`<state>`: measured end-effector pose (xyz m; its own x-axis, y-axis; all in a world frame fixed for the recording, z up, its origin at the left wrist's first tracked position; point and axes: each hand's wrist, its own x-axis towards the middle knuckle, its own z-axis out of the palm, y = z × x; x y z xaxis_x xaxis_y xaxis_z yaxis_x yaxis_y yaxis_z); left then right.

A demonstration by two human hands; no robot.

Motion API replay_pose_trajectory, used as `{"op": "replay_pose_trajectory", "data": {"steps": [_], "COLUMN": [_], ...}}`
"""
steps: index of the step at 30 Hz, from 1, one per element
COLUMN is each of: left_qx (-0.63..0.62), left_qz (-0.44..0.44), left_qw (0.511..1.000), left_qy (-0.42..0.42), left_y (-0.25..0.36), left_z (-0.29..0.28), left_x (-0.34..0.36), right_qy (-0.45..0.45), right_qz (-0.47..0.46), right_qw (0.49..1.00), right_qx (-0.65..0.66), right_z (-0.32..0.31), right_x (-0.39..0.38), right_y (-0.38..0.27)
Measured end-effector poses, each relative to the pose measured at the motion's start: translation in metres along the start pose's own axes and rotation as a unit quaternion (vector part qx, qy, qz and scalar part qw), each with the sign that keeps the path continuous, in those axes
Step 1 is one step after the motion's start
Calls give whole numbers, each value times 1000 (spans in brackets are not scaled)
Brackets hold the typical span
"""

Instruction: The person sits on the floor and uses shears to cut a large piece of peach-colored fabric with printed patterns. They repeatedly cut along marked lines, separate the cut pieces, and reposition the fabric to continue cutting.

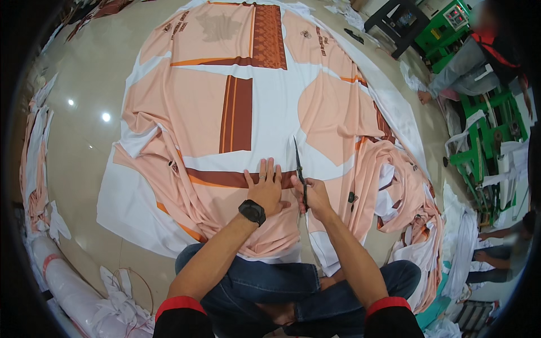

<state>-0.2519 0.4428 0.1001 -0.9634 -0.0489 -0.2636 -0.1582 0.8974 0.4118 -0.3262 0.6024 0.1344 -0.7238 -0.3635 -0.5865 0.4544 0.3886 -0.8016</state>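
Note:
A large sheet of fabric, white with printed peach garment panels and brown and orange bands, lies spread over the floor before me. My left hand rests flat on it, fingers stretched over a brown band edged with orange. Black scissors are gripped in my right hand, blades pointing away from me over the white strip between two panels. Whether the blades are parted is hard to make out. From the scissors toward my lap, the fabric is split by a cut. A dark watch sits on my left wrist.
Bunched peach fabric is heaped at my right. A wrapped roll lies at the lower left on the glossy tiled floor. Green metal frames and a dark stool stand to the right, where two other people sit.

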Motion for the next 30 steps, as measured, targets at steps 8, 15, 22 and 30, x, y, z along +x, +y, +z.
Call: {"op": "replay_pose_trajectory", "data": {"steps": [8,15,22,30], "left_qx": [-7,2,11,23], "left_qz": [-2,-19,-4,-105], "left_qw": [1000,1000,1000,989], "left_qy": [12,12,8,100], "left_y": [-1,1,0,-67], "left_z": [-2,-4,-6,-55], "left_x": [-3,-2,-1,21], "right_qy": [11,26,32,166], "right_qz": [7,29,2,-208], "right_qw": [999,998,999,860], "right_qx": [49,56,-12,-436], "right_z": [2,4,10,-58], "right_x": [33,57,72,17], "right_y": [-21,-34,-46,-24]}}
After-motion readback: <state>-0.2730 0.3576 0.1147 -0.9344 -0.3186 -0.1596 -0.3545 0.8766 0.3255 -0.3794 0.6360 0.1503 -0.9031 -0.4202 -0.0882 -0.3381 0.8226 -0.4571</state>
